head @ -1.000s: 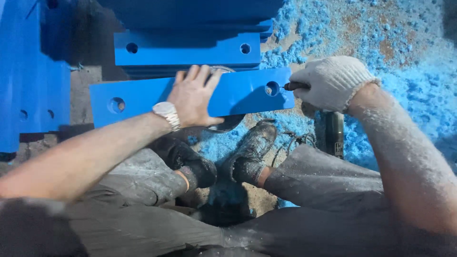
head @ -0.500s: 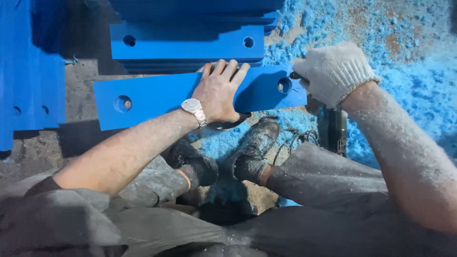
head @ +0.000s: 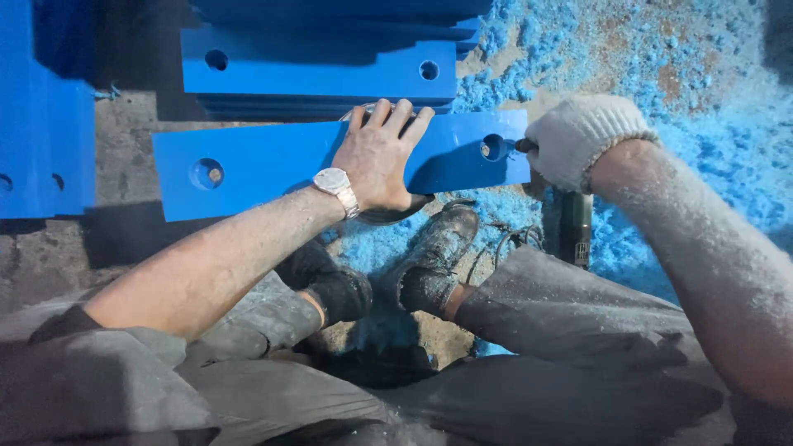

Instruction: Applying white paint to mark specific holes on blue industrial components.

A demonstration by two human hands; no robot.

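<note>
On the blue plate (head: 273, 165), the bare left hand (head: 380, 157) presses flat, now farther right than before; the gloved right hand (head: 574, 140) stays closed around a tool at the hole (head: 493, 149).

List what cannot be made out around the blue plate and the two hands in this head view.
- Tool in the gloved right hand: only a dark tip shows at the blue plate's hole; the glove hides the rest.
- Round object under the plate: mostly covered by the left hand and the plate.
- Stacked blue plates: cut off by the top edge.
- Dark cylinder on the shavings: partly behind the right forearm.
</note>
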